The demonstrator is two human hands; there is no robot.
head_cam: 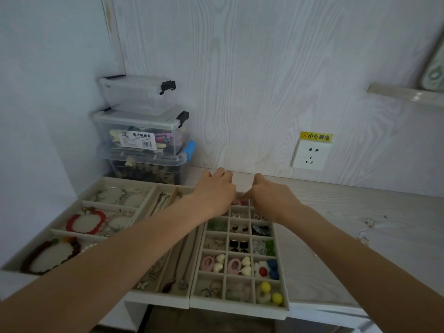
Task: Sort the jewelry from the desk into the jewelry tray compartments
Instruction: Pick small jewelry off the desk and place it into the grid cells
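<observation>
Three beige velvet trays lie side by side on the desk. The grid tray (240,308) holds earrings, rings and beads in small squares. The necklace tray (158,298) holds chains, and the bracelet tray (108,204) holds a red bracelet (85,223) and dark bead bracelets. Both hands meet over the far row of the grid tray. My right hand (271,198) pinches a small pink-red piece (241,202) with curled fingertips. My left hand (215,193) arches over the same spot, its fingertips hidden beneath it. Loose thin jewelry (370,223) lies on the desk to the right.
Three clear storage boxes (144,135) are stacked in the back left corner behind the trays. A wall socket (310,155) with a yellow warning label sits on the back panel. The trays overhang the desk's front edge.
</observation>
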